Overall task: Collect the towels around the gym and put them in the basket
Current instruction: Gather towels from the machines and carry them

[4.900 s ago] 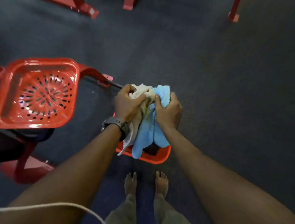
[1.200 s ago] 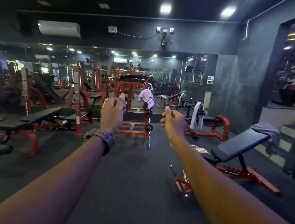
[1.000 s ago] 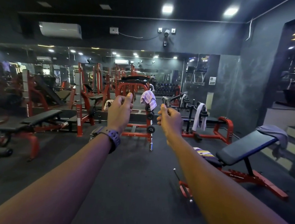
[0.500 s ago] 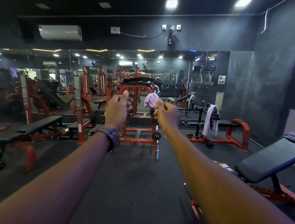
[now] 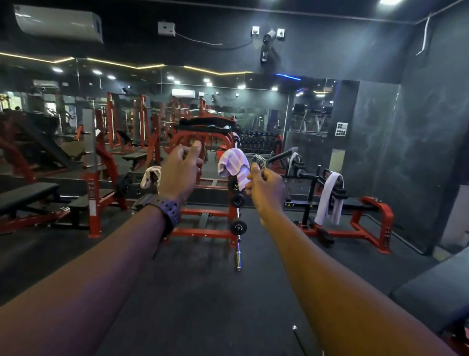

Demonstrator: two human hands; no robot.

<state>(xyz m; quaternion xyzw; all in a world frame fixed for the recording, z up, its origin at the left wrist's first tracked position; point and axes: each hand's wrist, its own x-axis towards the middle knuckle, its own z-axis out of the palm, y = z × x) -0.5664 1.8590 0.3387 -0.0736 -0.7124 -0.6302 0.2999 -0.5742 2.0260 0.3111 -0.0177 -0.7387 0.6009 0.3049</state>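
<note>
While no brand or lettering can be read anywhere, a small white sign with a grid of dark squares hangs on the far wall beside the mirror, and the yellow labels on the frame of the low red machine are too small to make out.

Both arms reach forward at chest height. The left hand, with a dark watch on its wrist, is loosely curled with the thumb up and grips nothing. The right hand is also loosely curled and empty, its thumb raised just beside the pale lilac towel in the picture, though that towel hangs farther off on the red plate rack.

A cream towel is draped on equipment just left of the left wrist, a white towel hangs over the black handle of the low red machine to the right, and a dark striped cloth shows above the right thumb. The basket is out of sight.

Half a second ago the lilac towel sat between the two hands; now the right hand overlaps its lower edge, and the rack and machines look larger and nearer. The incline bench on the right has slid further toward the frame's edge. Nearly five seconds ago both hands clutched a cream and a blue towel above a red basket; they now carry nothing.
</note>
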